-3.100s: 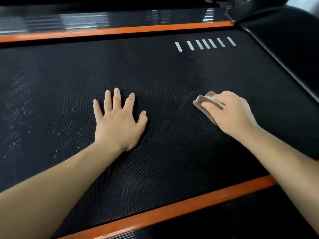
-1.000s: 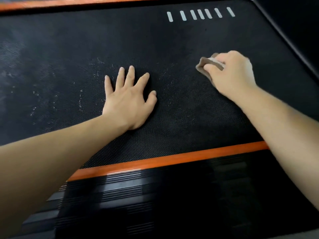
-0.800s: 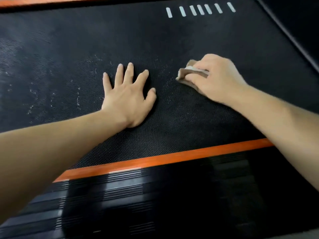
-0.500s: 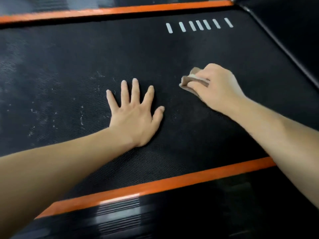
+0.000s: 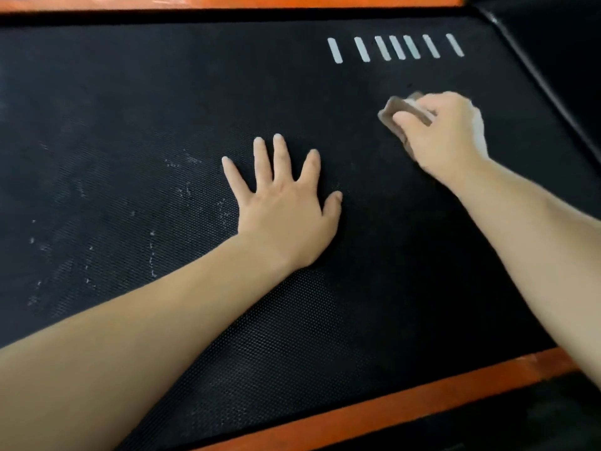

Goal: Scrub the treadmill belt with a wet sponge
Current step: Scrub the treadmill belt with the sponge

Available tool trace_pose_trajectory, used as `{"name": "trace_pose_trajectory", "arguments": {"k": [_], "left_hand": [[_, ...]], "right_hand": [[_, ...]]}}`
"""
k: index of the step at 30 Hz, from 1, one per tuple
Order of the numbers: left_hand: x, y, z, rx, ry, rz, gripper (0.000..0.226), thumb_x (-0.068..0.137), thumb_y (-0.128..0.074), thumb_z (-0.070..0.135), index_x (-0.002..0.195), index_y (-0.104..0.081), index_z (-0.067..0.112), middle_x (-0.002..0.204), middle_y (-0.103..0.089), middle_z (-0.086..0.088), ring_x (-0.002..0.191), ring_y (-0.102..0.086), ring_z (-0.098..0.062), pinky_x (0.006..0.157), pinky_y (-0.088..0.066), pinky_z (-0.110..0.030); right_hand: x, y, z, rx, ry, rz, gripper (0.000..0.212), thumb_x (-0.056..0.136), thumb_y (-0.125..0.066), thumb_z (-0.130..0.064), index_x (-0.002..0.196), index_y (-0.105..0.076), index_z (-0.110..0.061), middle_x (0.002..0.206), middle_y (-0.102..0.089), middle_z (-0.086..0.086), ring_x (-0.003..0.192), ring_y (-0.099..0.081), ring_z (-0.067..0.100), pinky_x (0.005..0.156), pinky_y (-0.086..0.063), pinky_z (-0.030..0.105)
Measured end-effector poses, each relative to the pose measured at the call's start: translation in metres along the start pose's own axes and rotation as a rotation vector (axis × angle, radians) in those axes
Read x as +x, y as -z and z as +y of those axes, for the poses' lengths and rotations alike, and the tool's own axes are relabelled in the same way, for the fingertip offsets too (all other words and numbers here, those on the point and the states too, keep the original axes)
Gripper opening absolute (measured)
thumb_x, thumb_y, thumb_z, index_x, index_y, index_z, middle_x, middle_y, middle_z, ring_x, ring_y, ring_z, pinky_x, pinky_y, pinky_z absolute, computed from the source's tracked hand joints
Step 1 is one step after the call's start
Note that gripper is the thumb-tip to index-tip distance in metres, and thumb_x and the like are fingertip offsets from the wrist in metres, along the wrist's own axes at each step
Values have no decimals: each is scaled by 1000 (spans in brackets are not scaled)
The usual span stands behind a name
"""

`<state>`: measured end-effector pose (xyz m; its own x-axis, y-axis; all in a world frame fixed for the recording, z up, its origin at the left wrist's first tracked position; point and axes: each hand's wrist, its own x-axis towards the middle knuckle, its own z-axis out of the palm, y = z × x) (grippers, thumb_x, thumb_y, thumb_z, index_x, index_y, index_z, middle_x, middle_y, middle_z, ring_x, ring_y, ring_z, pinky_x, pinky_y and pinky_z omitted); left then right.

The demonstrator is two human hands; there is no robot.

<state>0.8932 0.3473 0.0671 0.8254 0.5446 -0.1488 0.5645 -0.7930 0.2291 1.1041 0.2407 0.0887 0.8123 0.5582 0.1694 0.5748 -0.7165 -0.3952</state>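
The black textured treadmill belt (image 5: 162, 109) fills the view. My right hand (image 5: 445, 135) grips a brownish sponge (image 5: 395, 109) and holds it down on the belt at the right, just below a row of white stripes (image 5: 395, 48). My left hand (image 5: 286, 203) lies flat on the belt in the middle, fingers straight and spread, holding nothing. Most of the sponge is hidden under my right fingers. Whitish specks (image 5: 153, 252) mark the belt to the left of my left hand.
An orange side rail (image 5: 406, 405) borders the belt at the near edge, and a second orange rail (image 5: 227, 1) runs along the far edge. A dark frame part (image 5: 553, 60) closes off the right side.
My right hand has slid the sponge to the right and farther away, towards the white stripes. My left hand stays flat on the belt. The view has shifted slightly.
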Motion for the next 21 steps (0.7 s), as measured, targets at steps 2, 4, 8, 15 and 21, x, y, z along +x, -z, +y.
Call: {"name": "trace_pose_trajectory", "arguments": {"k": [2, 4, 8, 15, 21], "left_hand": [[3, -5, 0, -1, 4, 30, 70, 101, -23, 64, 162, -12, 30, 171, 6, -16, 156, 16, -37, 117, 11, -71], [3, -11, 0, 7, 14, 70, 70, 100, -20, 64, 162, -11, 32, 171, 5, -15, 156, 15, -37, 117, 10, -72], [4, -17, 2, 37, 30, 120, 74, 97, -11, 68, 162, -11, 33, 171, 0, -14, 157, 10, -37, 118, 7, -72], [2, -14, 3, 48, 44, 111, 74, 95, -7, 70, 162, -2, 37, 172, 7, -10, 157, 16, -32, 119, 9, -68], [2, -13, 3, 43, 48, 106, 75, 95, -7, 72, 162, 0, 39, 172, 9, -7, 156, 19, -29, 120, 11, -66]], "right_hand": [[0, -7, -5, -2, 42, 1, 24, 93, -61, -42, 79, -64, -23, 91, -59, -3, 87, -60, 23, 71, -37, 28], [-17, -12, -9, 15, 185, -123, 25, 94, -63, -40, 80, -67, -19, 88, -55, -2, 81, -55, 18, 69, -38, 31], [21, -8, 3, 14, 191, -101, 27, 93, -60, -45, 80, -70, -23, 89, -59, -4, 85, -58, 16, 73, -44, 33], [8, -21, -14, 59, 407, -195, 29, 96, -61, -41, 81, -66, -16, 89, -55, 0, 82, -55, 20, 71, -46, 37], [79, -22, -1, 39, 190, -21, 24, 94, -56, -43, 88, -68, -23, 99, -63, -1, 91, -59, 23, 73, -45, 34]]}}
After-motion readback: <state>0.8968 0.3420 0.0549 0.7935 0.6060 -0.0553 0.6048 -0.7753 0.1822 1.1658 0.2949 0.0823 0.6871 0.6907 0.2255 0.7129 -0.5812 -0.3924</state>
